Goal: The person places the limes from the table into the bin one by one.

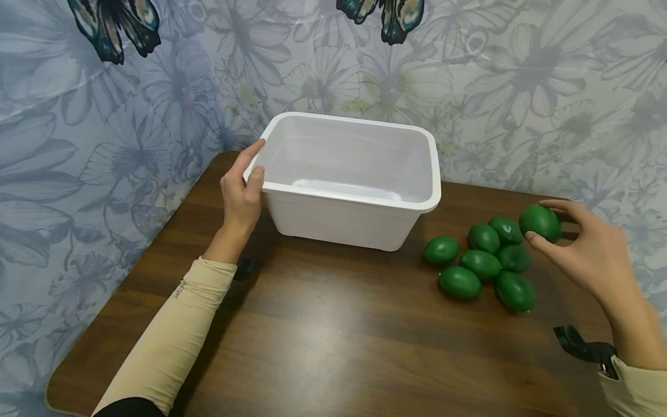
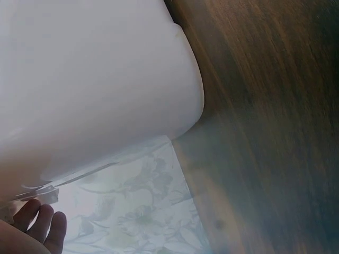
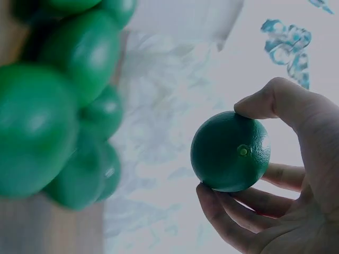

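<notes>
Apparently the work is barely begun: the right hand (image 1: 599, 252)'s fingers grip one lime (image 1: 539, 223) beside the cluster, seven loose limes (image 1: 480, 264) lie on the counter (image 1: 323, 341), and the tub (image 1: 333, 223) (left hand (image 1: 242, 200) gripping its rim) shows none inside.

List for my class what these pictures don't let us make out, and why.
Head: inside near face of the white rectangular plastic tub, hidden by its near wall.
Head: lettering on the beige fabric left sleeve, too small.
Left wrist: much of the left hand, cut off by picture edges.
Right wrist: surface detail on nearest green oval fruits, blurred.
</notes>
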`<state>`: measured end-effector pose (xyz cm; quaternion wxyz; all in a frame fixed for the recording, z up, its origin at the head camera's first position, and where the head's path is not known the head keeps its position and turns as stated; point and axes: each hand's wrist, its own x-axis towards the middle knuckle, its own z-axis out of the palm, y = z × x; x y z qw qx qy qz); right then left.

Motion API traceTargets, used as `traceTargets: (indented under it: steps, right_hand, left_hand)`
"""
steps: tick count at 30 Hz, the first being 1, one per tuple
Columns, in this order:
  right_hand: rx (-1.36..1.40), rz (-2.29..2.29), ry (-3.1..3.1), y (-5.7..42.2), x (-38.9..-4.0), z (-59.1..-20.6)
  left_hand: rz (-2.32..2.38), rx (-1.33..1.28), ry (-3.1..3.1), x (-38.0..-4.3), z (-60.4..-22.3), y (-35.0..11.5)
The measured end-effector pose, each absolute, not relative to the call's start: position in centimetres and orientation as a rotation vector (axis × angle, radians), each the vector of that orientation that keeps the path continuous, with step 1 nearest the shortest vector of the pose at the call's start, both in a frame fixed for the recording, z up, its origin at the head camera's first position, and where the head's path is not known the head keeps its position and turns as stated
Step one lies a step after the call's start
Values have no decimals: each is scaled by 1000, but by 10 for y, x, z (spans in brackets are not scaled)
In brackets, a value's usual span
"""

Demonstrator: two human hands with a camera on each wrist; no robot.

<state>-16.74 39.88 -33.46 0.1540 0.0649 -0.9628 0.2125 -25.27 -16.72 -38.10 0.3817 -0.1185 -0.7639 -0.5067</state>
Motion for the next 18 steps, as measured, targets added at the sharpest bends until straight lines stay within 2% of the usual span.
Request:
traceTargets:
  steps: [18]
  right_hand:
    - [387,821,-2497,295,-163,-285]
  left_hand:
    - [-1338,-337,-1897,-249,-388,-183]
